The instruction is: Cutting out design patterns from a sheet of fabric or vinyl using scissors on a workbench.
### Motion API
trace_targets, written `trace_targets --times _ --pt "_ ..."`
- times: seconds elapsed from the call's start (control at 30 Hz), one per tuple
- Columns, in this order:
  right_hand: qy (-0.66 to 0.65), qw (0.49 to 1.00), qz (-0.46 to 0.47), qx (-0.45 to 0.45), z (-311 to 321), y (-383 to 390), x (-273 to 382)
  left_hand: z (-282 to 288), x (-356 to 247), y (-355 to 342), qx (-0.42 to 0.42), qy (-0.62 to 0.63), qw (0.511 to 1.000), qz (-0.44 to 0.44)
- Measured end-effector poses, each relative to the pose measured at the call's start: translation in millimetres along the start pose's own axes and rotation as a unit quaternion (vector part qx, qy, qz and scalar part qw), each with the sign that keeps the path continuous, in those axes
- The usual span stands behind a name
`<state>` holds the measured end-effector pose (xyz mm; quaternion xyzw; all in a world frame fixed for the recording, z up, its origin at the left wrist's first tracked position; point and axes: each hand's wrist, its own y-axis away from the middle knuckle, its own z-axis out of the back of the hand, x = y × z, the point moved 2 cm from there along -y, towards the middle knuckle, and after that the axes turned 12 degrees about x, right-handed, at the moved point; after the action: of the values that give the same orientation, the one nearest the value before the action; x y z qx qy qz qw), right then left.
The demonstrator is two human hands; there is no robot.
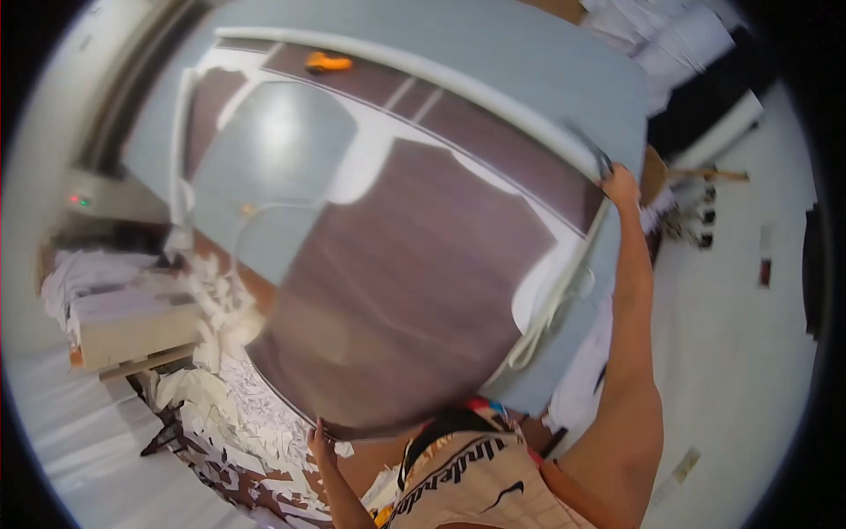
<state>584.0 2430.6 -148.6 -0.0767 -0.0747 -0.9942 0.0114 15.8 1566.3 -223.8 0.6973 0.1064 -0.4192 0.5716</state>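
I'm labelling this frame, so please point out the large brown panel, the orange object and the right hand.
Large brown panel (414,273): head view, middle of its surface.
Orange object (328,63): head view, its middle.
Right hand (622,186): head view, back of the hand.

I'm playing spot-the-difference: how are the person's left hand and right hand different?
The left hand is low in the picture; the right hand is higher, farther right. The left hand pinches the brown sheet's edge; the right hand holds what look like scissors. Both hands are bare.
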Motion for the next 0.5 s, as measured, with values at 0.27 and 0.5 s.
trace_targets --times 0.27,0.5 --pt "-0.267 0.962 0.057 -0.001 3 209 -149 5 135 141 -0.021 -0.021 0.994 0.102" --pt "-0.432 0.834 -0.094 0.329 -2 354 -237 -10 194 176 -0.045 -0.108 0.986 0.121"
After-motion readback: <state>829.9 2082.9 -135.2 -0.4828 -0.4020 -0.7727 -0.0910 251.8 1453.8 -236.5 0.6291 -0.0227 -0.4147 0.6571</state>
